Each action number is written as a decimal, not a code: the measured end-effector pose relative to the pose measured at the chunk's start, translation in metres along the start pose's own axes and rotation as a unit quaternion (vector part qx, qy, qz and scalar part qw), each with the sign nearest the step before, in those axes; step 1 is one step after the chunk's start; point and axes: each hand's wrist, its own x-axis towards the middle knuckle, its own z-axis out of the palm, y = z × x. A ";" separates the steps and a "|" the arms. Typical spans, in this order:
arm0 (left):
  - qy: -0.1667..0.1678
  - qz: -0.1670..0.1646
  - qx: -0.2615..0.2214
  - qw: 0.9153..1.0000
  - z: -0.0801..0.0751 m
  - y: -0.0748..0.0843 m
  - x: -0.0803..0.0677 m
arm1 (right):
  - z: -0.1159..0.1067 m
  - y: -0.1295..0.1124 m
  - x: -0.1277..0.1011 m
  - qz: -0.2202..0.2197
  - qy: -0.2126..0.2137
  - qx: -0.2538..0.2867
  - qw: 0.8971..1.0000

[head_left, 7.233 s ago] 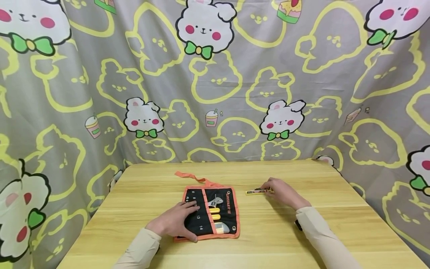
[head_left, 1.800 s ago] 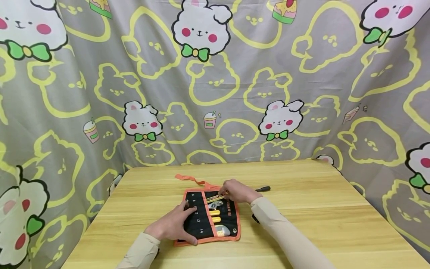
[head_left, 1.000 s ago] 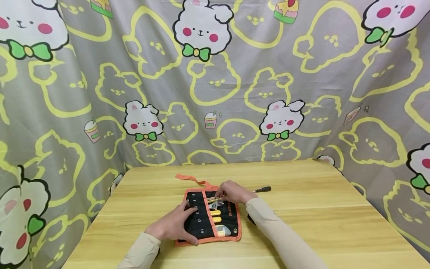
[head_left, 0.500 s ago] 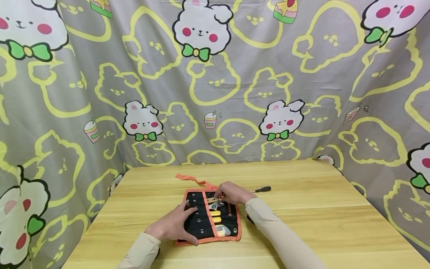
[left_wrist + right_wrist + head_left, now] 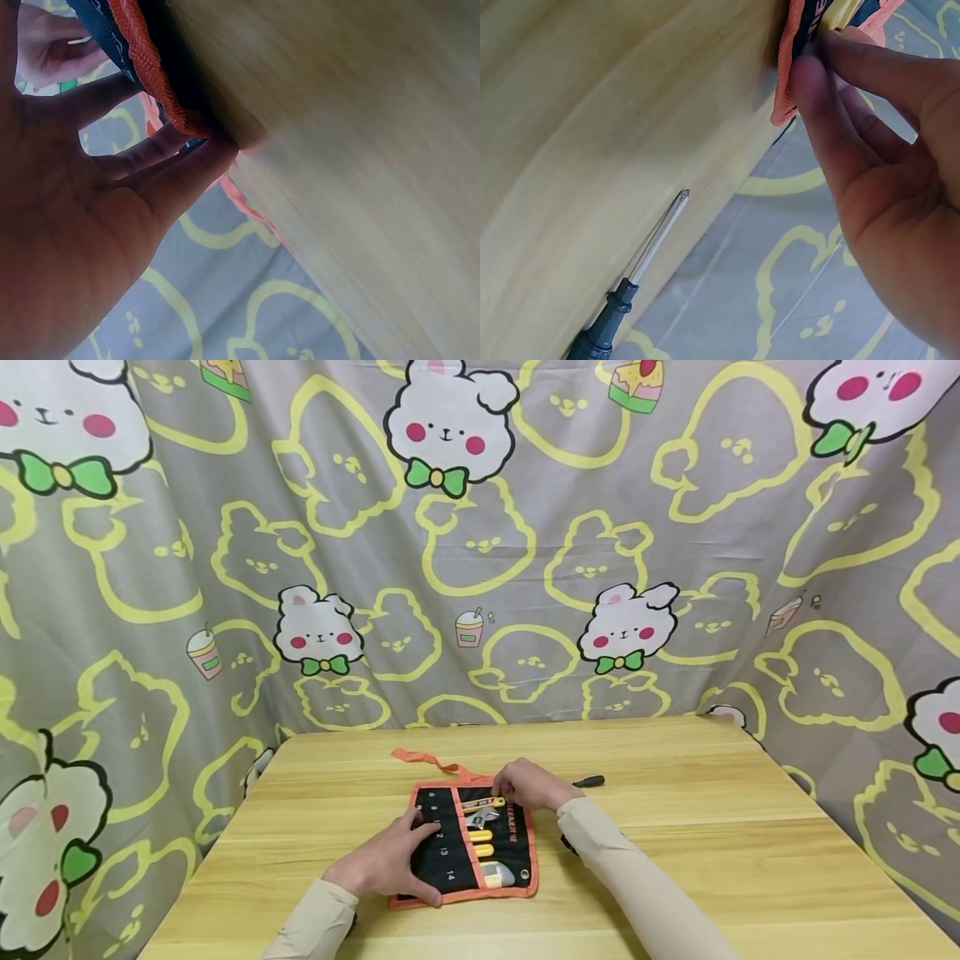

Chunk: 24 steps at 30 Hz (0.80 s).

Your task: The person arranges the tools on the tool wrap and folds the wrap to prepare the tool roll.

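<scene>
A black tool roll with an orange border lies unrolled on the wooden table. It holds a silver wrench and several yellow-handled tools. My left hand rests flat on the roll's left half, fingers straight, touching its orange edge. My right hand is at the roll's upper right corner. Its thumb and fingertips pinch the end of a slim yellow tool at the orange edge. The tool lies across the roll's top pocket.
A black-handled screwdriver lies on the table just right of my right hand, with its metal tip pointing toward the roll. An orange tie strap trails from the roll's far corner. Patterned cloth hangs around the table's far and side edges.
My right hand carried the slim yellow tool from the table's right side to the roll. Over the last second the tool has settled lower and flatter in the top pocket. My left hand stays put.
</scene>
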 end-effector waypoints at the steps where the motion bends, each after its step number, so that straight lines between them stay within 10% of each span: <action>1: 0.000 0.000 0.001 1.000 0.000 0.000 0.000 | 0.000 0.000 0.000 -0.003 0.001 -0.002 1.000; 24: -0.003 0.002 0.004 1.000 -0.001 0.000 -0.001 | 0.006 -0.003 0.006 0.006 -0.022 0.015 1.000</action>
